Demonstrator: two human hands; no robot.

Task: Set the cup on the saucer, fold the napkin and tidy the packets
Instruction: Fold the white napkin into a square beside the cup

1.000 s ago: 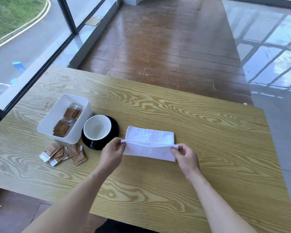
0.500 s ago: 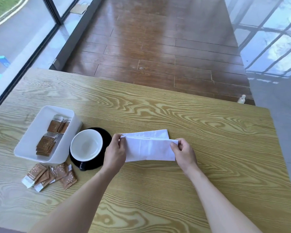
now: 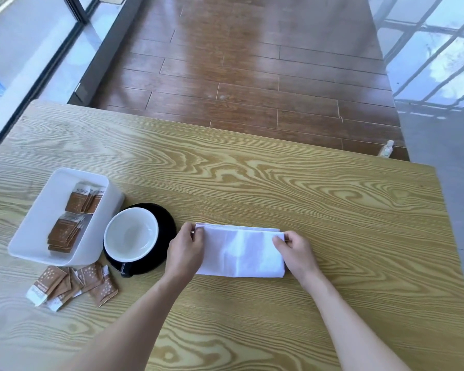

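A white napkin (image 3: 240,251) lies folded over into a flat rectangle on the wooden table (image 3: 319,210). My left hand (image 3: 185,250) pinches its far left corner and my right hand (image 3: 295,250) pinches its far right corner, both pressing the top layer down. Left of the napkin a white-lined cup (image 3: 131,234) sits on a black saucer (image 3: 162,231). Several brown packets (image 3: 73,283) lie loose on the table in front of a white tray (image 3: 27,236), which holds more brown packets (image 3: 65,231).
Beyond the table's far edge is a brown plank floor. A glass wall runs along the left. A small bottle (image 3: 386,149) stands on the floor past the far right corner of the table.
Both hands carried the napkin's near edge away from me and laid it onto the far edge, so the napkin now lies folded flat. The camera tilted further down.
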